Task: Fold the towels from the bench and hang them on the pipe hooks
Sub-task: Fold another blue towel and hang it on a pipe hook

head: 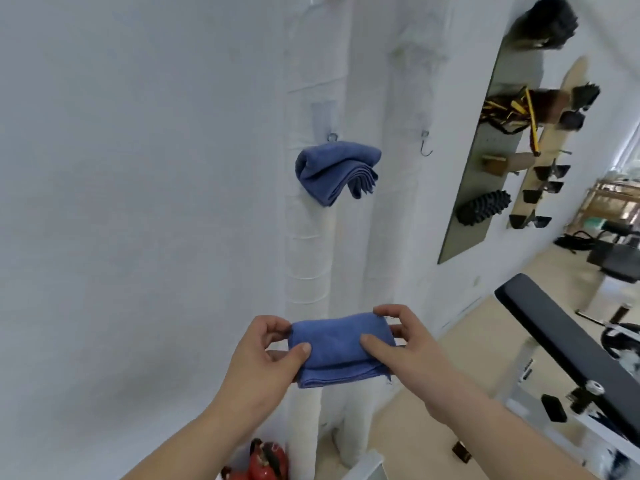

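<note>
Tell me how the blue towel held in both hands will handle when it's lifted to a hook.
Probably floppy: the held towel sags at its lower edge between the left hand and right hand. Likely light, since pinching fingers alone carry it. The folds may slip open; the hung towel droops with its layers fanned out.

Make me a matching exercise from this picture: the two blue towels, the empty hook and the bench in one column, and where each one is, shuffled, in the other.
1 lower towel
2 upper towel
3 empty hook
4 bench

A on the right pipe
B pinched by left hand and right hand
C black pad, far right
D hanging on the left pipe

Pairs: 1-B, 2-D, 3-A, 4-C
</note>
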A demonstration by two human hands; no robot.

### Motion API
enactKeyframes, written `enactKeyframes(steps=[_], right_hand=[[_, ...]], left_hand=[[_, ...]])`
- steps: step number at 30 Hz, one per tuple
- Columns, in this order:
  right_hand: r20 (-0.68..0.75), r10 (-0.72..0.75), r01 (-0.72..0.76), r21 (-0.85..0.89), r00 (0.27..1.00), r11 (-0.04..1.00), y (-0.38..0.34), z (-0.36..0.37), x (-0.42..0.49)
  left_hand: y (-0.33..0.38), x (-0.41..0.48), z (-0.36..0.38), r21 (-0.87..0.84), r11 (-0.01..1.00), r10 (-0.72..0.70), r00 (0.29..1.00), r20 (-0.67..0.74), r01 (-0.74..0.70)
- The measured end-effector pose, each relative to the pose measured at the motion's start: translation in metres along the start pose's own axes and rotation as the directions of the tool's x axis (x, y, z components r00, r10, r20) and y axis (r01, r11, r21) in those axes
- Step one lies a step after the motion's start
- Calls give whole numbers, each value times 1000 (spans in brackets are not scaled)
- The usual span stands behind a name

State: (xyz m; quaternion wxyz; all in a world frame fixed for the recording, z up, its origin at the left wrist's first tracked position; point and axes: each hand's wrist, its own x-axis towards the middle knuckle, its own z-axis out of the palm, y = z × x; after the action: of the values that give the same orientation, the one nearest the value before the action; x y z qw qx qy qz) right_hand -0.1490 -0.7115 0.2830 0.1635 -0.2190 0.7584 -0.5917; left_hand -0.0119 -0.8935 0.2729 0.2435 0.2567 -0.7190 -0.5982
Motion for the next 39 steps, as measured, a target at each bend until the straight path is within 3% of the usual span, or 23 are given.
enactKeyframes(steps=[10,18,23,29,39], right_hand=[[-211,21,-14,36,977,999,-16,-84,138],[-320,-172,152,-89,932,984,-66,-181,244],[-318,-325,294,-142,891,945,-118,-231,304],[-292,-551,475,-293,782,830,-156,-252,367],[-139,-462,375,-406,876,833,-145,-248,416]], left_hand=[[54,137,104,-40,989,146,981,130,-142],[117,208,231,-174,945,289,956,42,-278],[185,263,273,-223,873,427,901,-82,-434],[228,311,295,-275,799,485,843,-232,-535],[196,356,304,-214,848,427,864,-266,-485]])
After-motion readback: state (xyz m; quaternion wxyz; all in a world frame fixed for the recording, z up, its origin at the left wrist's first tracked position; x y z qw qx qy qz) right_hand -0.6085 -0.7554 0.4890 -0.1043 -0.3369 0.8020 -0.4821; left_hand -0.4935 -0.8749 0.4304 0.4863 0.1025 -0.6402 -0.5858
